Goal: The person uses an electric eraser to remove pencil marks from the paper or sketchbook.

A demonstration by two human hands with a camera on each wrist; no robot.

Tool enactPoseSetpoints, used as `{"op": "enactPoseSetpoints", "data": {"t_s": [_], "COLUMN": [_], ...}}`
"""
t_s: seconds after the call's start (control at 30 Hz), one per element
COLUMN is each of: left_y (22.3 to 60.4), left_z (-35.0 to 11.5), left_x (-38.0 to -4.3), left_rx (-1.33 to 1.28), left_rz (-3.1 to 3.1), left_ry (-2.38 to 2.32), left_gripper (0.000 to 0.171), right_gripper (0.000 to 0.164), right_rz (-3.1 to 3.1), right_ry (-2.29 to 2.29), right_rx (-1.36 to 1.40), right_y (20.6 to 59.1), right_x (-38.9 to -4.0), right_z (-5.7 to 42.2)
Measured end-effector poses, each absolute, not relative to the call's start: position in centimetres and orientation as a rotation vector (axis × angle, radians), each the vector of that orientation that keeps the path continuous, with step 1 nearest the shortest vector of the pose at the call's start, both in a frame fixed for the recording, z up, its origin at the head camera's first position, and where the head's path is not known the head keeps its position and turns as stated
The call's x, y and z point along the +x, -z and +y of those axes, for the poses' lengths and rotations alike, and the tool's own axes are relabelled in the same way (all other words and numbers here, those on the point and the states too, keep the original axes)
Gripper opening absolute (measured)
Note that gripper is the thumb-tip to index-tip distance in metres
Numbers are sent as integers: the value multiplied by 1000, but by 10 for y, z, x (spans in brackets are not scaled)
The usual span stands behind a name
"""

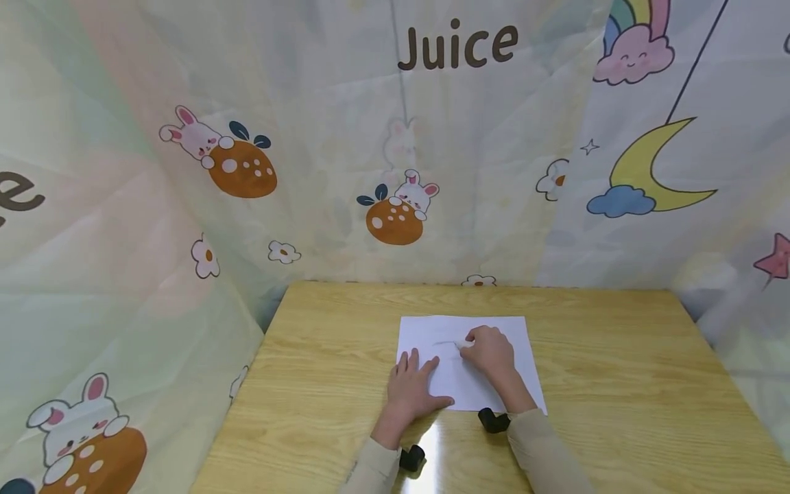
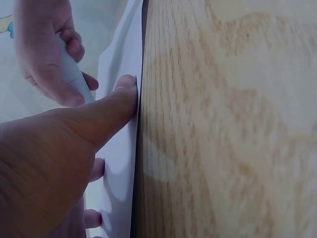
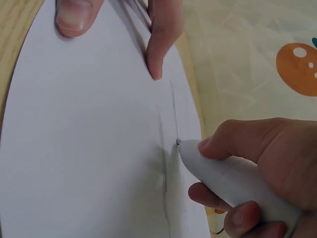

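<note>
A sheet of white paper (image 1: 426,329) lies on the wooden table. My left hand (image 1: 412,391) rests on its left part with straight, spread fingers, the thumb along the near edge. In my right hand (image 1: 490,353) I grip a thick white pen-shaped tool (image 3: 233,181), which tapers to a small metal tip. That tip touches the paper at the end of a thin dark line (image 3: 174,109). A second line (image 3: 164,173) runs roughly alongside it in the right wrist view. The tool's rear end is hidden in the palm.
The light wood tabletop (image 1: 617,370) extends on both sides of the paper. A printed cloth backdrop (image 1: 481,137) hangs behind the table and to its sides. Small black devices (image 1: 494,420) sit at both wrists, next to the beige sleeves (image 1: 546,453).
</note>
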State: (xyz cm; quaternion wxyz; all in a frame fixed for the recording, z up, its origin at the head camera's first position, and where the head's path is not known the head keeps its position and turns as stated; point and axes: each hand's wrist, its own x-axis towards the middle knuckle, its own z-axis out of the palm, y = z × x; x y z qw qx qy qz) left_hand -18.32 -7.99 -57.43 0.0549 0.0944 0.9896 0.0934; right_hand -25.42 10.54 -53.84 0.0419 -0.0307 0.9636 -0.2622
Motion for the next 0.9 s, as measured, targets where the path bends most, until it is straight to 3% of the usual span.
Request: {"op": "enactPoseSetpoints", "data": {"t_s": [0.9], "left_y": [573], "left_z": [-82], "left_x": [-182], "left_rx": [297], "left_rz": [3032], "left_ry": [-344], "left_gripper": [86], "right_gripper": [23], "right_rz": [2980], "right_ry": [825], "right_rx": [-103], "right_y": [538], "right_x": [-251], "right_z": [100]}}
